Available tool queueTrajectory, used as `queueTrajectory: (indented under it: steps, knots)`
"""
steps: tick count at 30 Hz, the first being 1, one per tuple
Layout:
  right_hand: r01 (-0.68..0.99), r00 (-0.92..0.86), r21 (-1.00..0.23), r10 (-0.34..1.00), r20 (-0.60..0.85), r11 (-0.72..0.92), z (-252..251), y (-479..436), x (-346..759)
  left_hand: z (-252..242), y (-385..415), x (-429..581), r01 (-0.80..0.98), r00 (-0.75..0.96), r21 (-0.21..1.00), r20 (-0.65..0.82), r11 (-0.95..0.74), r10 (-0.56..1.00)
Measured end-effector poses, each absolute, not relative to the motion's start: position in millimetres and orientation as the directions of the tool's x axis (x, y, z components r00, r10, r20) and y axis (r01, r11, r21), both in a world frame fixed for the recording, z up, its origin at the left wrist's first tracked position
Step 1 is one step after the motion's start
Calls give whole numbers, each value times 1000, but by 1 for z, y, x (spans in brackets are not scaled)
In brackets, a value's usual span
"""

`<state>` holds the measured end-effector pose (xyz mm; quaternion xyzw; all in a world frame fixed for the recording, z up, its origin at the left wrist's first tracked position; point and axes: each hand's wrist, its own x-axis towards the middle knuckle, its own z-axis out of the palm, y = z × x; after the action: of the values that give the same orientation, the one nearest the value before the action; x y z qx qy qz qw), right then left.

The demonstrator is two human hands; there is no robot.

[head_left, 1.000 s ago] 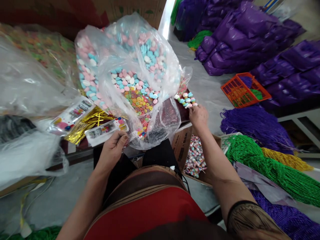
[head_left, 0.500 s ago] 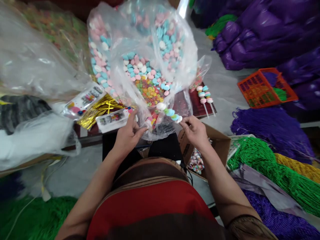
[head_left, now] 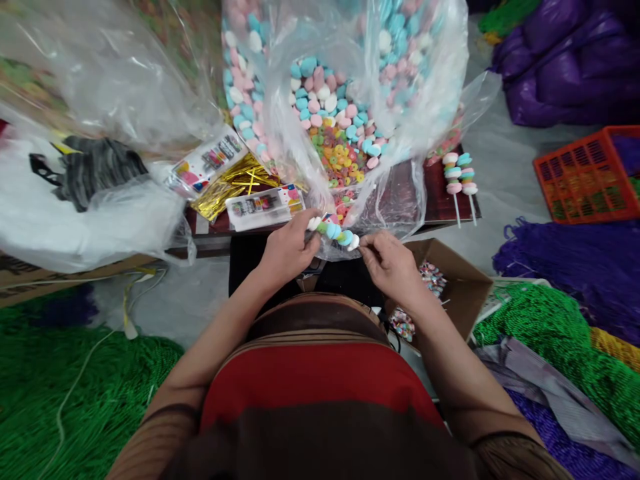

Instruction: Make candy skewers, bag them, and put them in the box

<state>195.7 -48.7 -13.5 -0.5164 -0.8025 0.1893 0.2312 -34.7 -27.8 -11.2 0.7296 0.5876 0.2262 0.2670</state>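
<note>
My left hand point(head_left: 287, 250) and my right hand point(head_left: 393, 263) both pinch one candy skewer point(head_left: 334, 231) of white, blue and green pieces, held level between them just below a big clear bag of pink, blue and white candies point(head_left: 340, 100). The left fingers close on its left end, where a small clear wrapper seems to sit. The right fingers pinch the stick end. Two finished skewers point(head_left: 460, 175) lie on the dark table point(head_left: 453, 207) to the right.
Printed wrapper packs point(head_left: 257, 205) and gold twist ties point(head_left: 235, 187) lie left of my hands. A cardboard box of wrapped candies point(head_left: 450, 280) stands below right. Green, purple and gold bead bundles point(head_left: 550, 327) and an orange basket point(head_left: 590, 173) fill the right; green beads point(head_left: 75, 387) lie at left.
My right hand picked a skewer from the table's right side and brought it in front of me. My left hand came up and closed on its other end. The view tilted down.
</note>
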Motion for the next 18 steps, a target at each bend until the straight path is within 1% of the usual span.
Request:
queueTrajectory:
  steps: [2,4,7,15,18]
  knots:
    - [762,-397,-507,909,124,402,-14,-49,192,-11,-27,-30,761,190,637,-32,-126,981]
    - [793,-429,-463,902,40,397,-15,-47,190,-12,-27,-27,783,174,614,-70,-95,982]
    - [824,-437,-430,897,-65,370,-14,-43,187,-15,-27,-24,803,165,591,-96,-77,982]
    - [850,-394,-438,905,-162,292,-3,-36,172,-22,-28,-19,826,226,545,-92,-141,970]
    - [847,-383,-456,908,-169,272,-4,-35,164,-23,-29,-17,846,237,512,-110,-150,965]
